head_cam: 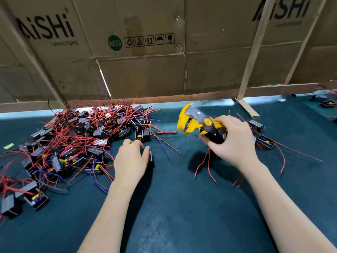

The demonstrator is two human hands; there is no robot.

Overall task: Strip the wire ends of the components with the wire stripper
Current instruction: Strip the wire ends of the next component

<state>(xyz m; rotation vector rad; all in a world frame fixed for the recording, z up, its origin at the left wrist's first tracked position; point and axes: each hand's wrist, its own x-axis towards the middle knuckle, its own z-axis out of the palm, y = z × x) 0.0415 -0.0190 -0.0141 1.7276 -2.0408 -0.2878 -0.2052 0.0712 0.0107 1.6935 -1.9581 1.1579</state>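
Wire stripper [199, 123] is clenched in right hand [231, 139]; black component [151, 158], light and rigid with limp wires, is gripped under left fingers [135, 143].

Two bare forearms and hands [130, 159], no sleeves visible.

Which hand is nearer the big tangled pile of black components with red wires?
Left. The left hand rests at the pile's right edge; the right hand holds the yellow wire stripper farther right.

yellow-and-grey wire stripper [196, 121], red and blue wires [102, 117], dark teal table [173, 198], brown cardboard [145, 70].
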